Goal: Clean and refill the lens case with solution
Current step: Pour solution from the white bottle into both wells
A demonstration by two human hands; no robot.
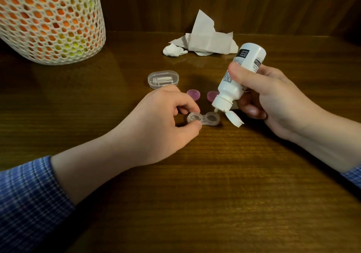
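The wooden table [195, 194] carries a white mesh basket [50, 20] far left of the lens case [203, 118], which lies at the table's middle. Behind the case sits crumpled tissue [207, 38]. The right hand [273, 100], fingers clamped on the solution bottle [239, 77], tips its nozzle over the case's right well. The left hand [158, 124] pinches the left well. A clear box [163, 79] and two pink caps [193, 94] lie just behind the case.

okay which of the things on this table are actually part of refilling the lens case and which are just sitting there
In use: lens case steadied by left hand; solution bottle tipped in right hand; two pink caps.

Lying about: mesh basket, crumpled tissues, clear oval box.
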